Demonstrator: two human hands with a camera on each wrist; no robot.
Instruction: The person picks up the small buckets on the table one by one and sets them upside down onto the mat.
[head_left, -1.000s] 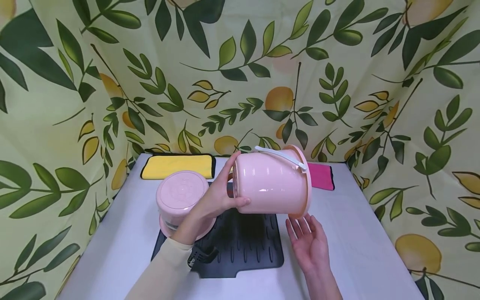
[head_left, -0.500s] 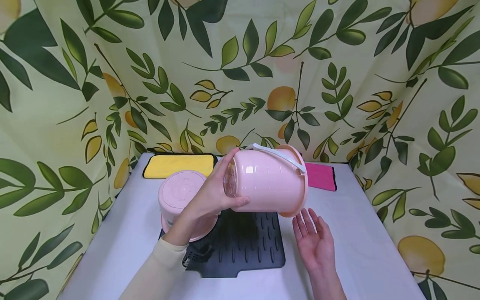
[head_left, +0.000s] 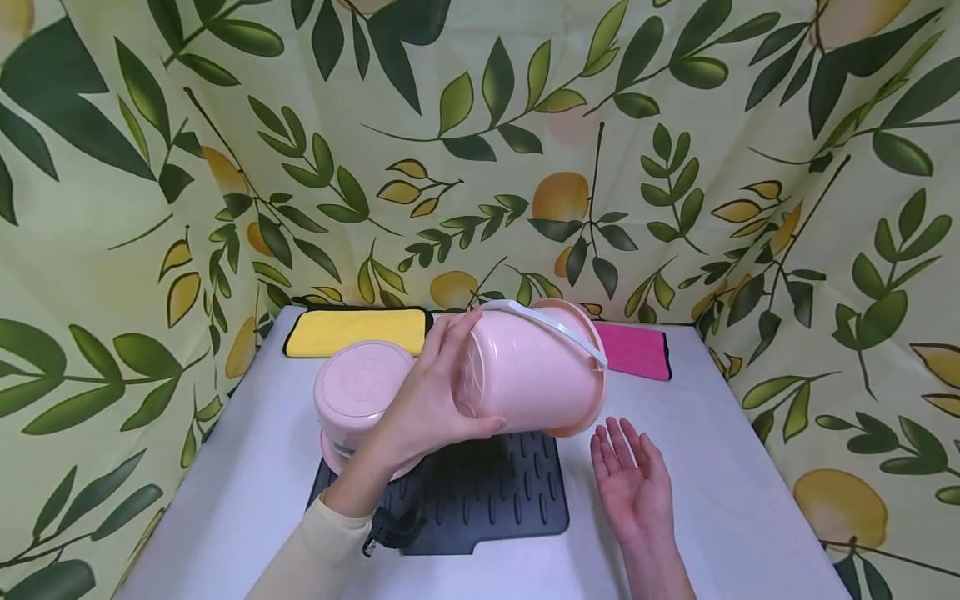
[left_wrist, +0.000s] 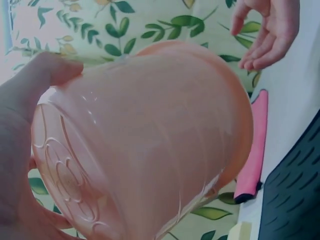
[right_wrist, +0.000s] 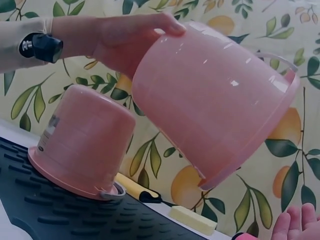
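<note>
My left hand (head_left: 423,400) grips a pink bucket (head_left: 536,379) around its base, thumb on the near side, and holds it sideways above the black ridged drying mat (head_left: 495,500). Its rim faces right and a little down, and a pale grey handle (head_left: 547,325) crosses its upper side. The inside of the bucket is out of sight. In the left wrist view, a raised pattern marks the bucket's base. My right hand (head_left: 633,483) is palm up, fingers extended, apart from the bucket's rim. A smaller pink bucket (head_left: 360,387) stands upside down on the mat's left part.
A folded yellow cloth (head_left: 352,329) lies at the table's back left, and a pink cloth (head_left: 637,350) at the back right, partly behind the held bucket. The right wrist view shows a pale yellow block (right_wrist: 192,220) beyond the mat. Leaf-patterned curtains surround the white table (head_left: 720,467).
The held bucket has shifted left and turned so its mouth points slightly lower. My right hand has drawn away from the rim, rightward and toward me. The upside-down bucket stays put.
</note>
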